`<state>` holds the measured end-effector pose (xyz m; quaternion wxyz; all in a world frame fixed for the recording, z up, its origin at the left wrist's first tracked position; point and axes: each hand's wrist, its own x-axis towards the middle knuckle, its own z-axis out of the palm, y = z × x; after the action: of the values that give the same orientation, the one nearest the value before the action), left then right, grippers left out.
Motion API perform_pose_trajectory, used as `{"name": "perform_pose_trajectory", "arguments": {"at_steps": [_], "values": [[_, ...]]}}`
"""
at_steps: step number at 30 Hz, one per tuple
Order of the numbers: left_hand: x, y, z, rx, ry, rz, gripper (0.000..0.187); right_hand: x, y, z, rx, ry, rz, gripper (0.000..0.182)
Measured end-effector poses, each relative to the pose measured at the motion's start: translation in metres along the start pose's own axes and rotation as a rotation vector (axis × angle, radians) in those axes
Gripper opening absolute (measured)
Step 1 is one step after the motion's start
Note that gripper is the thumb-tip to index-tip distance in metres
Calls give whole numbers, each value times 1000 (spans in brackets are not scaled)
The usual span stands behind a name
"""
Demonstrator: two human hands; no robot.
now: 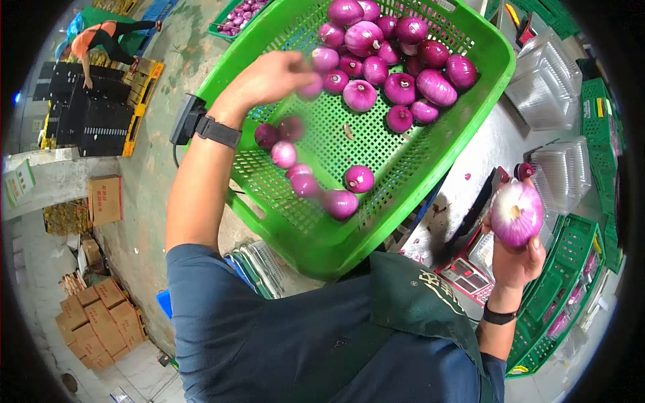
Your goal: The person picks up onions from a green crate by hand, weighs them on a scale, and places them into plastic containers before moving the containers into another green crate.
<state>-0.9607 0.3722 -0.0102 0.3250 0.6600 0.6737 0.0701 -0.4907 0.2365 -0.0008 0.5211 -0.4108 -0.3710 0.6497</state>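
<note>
A large green perforated crate [494, 101] holds many red onions [400, 88], most heaped at its far end. My left hand [279, 75] is over the crate's left side, fingers curled and smeared by motion, with a blurred red onion [310, 86] at the fingertips. Below that hand several more onions lie along the near wall, one of them blurred. To the right of the crate, my right hand [523, 258] holds up a large purple-and-white red onion [516, 213], its pale end facing me. A small dark onion [524, 171] shows just beyond it, by the fingertips.
Under my right hand is a red-and-white scale [465, 275] on the metal table [463, 176]. Clear plastic trays [547, 80] are stacked beyond, beside green crates [561, 295] of packed onions. Cardboard boxes [101, 322] and a bending person [101, 40] are off left.
</note>
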Motion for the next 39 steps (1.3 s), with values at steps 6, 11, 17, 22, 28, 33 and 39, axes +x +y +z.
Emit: {"name": "perform_pose_trajectory", "arguments": {"at_steps": [6, 11, 17, 22, 28, 33, 39], "values": [[21, -95, 46, 457, -231, -189, 56, -22, 8, -40, 24, 172, 24, 94], [8, -93, 103, 660, -540, -338, 75, -28, 12, -50, 24, 239, 25, 92], [15, -142, 192, 986, -625, -432, 87, -41, 9, -65, 58, 228, -19, 88], [6, -112, 136, 429, -406, -556, 53, -61, 1, -87, 87, 289, -106, 87], [-14, -50, 61, -937, -285, -308, 52, -83, -3, -119, 105, 338, -183, 84], [-56, 40, 54, -1334, -341, 160, 72, -93, 1, -136, 71, 372, -187, 85], [-117, 156, 87, -1496, -367, 291, 86, -101, -12, -143, -145, 356, -214, 91]]}}
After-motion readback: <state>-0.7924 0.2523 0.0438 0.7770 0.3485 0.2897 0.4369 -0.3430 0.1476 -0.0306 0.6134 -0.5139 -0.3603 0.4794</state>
